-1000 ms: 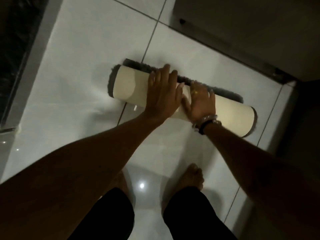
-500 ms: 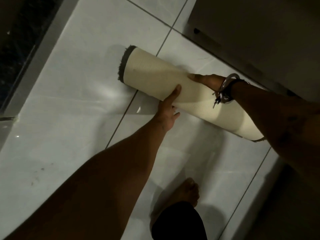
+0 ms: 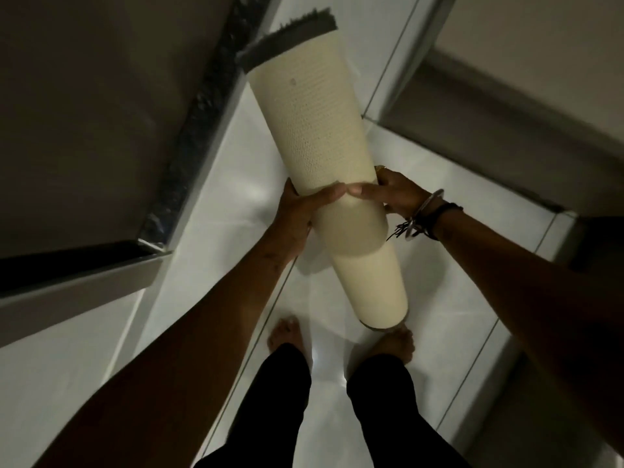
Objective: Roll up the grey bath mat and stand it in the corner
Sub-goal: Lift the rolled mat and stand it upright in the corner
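Both hands, left hand (image 3: pixel 297 211) and right hand (image 3: pixel 396 194), wrap the rolled bath mat (image 3: pixel 324 143) at mid-length, its long axis tilted away, lower end near the floor (image 3: pixel 439 332) by the feet.

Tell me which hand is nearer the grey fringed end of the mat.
Neither, clearly. The left hand and right hand grip the rolled mat at about the same height, mid-roll, on opposite sides, both well below the fringed end.
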